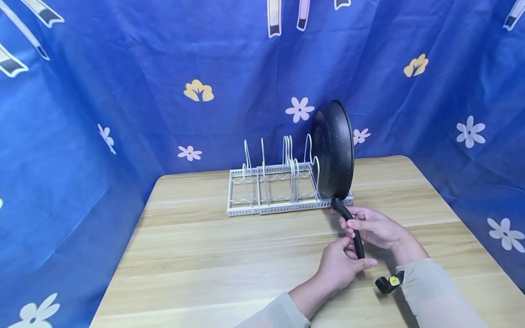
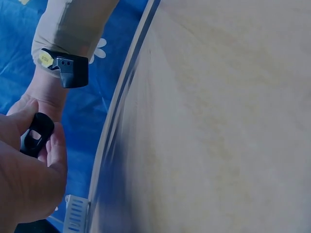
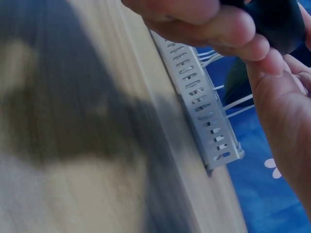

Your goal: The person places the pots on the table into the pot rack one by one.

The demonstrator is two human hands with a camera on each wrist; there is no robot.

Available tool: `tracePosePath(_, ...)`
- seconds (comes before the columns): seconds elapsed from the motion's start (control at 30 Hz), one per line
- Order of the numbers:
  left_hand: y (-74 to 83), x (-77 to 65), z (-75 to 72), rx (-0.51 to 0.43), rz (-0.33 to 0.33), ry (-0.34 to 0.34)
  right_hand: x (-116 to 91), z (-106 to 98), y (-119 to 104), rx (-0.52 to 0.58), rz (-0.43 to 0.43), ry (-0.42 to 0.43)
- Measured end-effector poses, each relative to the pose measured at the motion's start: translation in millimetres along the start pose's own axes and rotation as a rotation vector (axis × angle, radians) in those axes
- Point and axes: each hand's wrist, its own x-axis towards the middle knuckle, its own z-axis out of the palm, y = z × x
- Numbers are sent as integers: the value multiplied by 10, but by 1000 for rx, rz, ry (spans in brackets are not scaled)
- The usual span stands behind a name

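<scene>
A black speckled frying pan (image 1: 333, 150) stands on its edge at the right end of a white wire pan rack (image 1: 287, 208), its handle (image 1: 358, 243) slanting down toward me. My right hand (image 1: 377, 226) grips the upper part of that handle, thumb on top. Lower down, the fingers and thumb of my left hand (image 1: 338, 264) hold the handle near its tip. The left wrist view shows the looped handle end (image 2: 44, 122) between the left thumb and fingers. In the right wrist view, the right fingers (image 3: 209, 29) curl by the dark handle (image 3: 279, 24).
Upright wire dividers (image 1: 264, 182) rise from the rack left of the pan. A wood-grain table (image 1: 205, 264) carries the rack near its back edge. Blue patterned cloth (image 1: 238, 91) hangs behind and on both sides. A small black camera (image 1: 385, 284) sits at the right wrist.
</scene>
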Motion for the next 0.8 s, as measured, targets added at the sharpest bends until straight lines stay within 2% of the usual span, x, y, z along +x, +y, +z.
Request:
tracePosePath(0.27,-34,46,2,-38,-36,-9,40,-95,65,15,4,-22)
tracePosePath(0.53,-35,74,13,-90,-68,-13,44,-131,99,49,14,2)
tracePosePath(0.8,-54,138,15,-68,-61,-14,60,-189,116,127,3,-31)
